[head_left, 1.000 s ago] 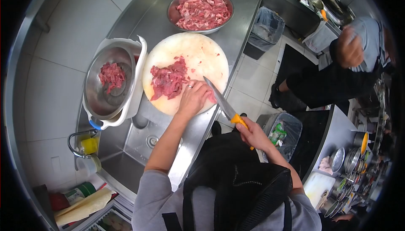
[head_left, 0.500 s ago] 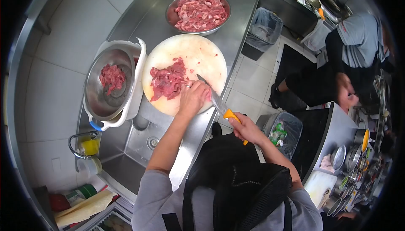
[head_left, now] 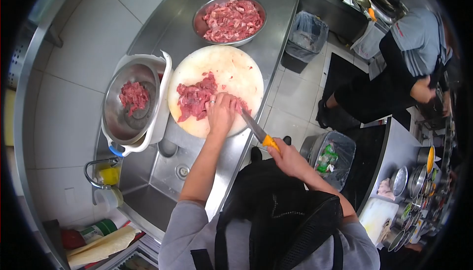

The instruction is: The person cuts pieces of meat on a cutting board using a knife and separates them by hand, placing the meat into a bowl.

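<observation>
A round white cutting board (head_left: 236, 63) bears a pile of raw red meat (head_left: 193, 97). My left hand (head_left: 221, 113) presses down on the meat's right-hand part, its fingers held together and a ring on one of them. My right hand (head_left: 288, 159) grips the yellow handle of a knife (head_left: 255, 128). The blade slants up-left, its tip touching or close to the meat just right of my left fingertips. Meat under my left palm is partly hidden.
Beyond the board stands a metal bowl (head_left: 199, 25) full of meat. At left, another metal bowl (head_left: 114, 117) with some meat rests in a white tub (head_left: 167, 80). A sink (head_left: 148, 191) lies nearer me. Lined bins (head_left: 301, 48) and a co-worker (head_left: 414, 48) are at right.
The knife has drawn back toward me, its tip now lower beside my left fingers. Cut meat shows right of those fingers. The co-worker's hands have shifted upward in view.
</observation>
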Demonstrator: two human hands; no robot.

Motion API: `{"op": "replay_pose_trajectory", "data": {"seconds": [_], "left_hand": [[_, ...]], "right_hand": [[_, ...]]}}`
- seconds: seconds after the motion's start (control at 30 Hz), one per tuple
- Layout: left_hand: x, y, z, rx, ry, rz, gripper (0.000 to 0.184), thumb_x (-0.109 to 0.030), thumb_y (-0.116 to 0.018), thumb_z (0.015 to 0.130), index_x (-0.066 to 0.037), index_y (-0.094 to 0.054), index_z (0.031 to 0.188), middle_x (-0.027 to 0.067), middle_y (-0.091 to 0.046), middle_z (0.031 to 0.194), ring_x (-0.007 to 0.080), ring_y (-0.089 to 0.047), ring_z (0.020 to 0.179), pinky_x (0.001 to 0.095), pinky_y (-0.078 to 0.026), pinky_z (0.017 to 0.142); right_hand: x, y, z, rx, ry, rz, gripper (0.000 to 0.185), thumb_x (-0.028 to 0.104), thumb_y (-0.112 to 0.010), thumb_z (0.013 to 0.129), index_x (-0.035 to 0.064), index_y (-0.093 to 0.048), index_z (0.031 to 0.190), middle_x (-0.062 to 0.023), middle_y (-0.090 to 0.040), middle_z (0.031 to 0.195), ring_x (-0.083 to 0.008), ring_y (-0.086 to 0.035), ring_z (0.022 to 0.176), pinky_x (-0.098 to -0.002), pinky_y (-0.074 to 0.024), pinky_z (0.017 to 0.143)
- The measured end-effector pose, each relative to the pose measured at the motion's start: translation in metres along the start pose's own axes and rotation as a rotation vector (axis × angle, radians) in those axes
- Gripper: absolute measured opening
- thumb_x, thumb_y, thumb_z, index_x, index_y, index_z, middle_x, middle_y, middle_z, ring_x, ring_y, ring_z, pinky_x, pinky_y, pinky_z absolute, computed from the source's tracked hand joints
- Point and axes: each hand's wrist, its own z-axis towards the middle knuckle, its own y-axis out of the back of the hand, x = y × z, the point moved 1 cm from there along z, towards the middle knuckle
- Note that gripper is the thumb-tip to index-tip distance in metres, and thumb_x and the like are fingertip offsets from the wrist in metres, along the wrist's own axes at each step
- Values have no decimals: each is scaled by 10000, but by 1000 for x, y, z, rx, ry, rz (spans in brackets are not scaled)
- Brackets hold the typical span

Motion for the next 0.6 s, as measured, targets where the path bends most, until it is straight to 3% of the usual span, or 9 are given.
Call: {"op": "replay_pose_trajectory", "data": {"seconds": [0.03,0.1,0.3,0.53,0.6], "left_hand": [[4,2,0,-14,54,5,52,-193,-761,983,-157,-746,1018,30,-720,1127,306,-644,1119,489,-451,934],[11,7,1,-102,86,-22,65,-161,-730,1008,-101,-727,1033,105,-709,1136,346,-645,1103,494,-491,950],[21,24,-6,-145,272,-303,133,-93,-623,1086,15,-650,1157,216,-698,1142,414,-667,1076,501,-528,985],[41,19,-3,-124,384,-600,198,-87,-585,1112,25,-599,1275,205,-704,1144,378,-698,1051,469,-552,961],[38,22,2,-98,417,-736,293,-119,-666,1080,13,-581,1328,189,-698,1131,366,-686,1061,465,-533,1005]], "right_hand": [[14,6,-2,-3,4,-2,451,378,-572,1159,22,-596,1434,-199,-755,814,-381,-777,704,-501,-602,642],[42,16,-10,62,-150,-322,454,348,-592,1136,28,-589,1458,-265,-775,893,-492,-775,804,-580,-617,693],[49,16,-15,-29,5,-522,513,342,-648,1095,58,-572,1515,-202,-768,883,-433,-766,714,-537,-625,652],[56,36,-16,-82,57,-497,509,323,-671,1082,154,-572,1552,-169,-770,915,-412,-768,729,-529,-624,669],[56,46,-18,-172,59,-417,507,321,-688,1075,170,-583,1547,-181,-771,935,-429,-769,766,-549,-624,704]]}}
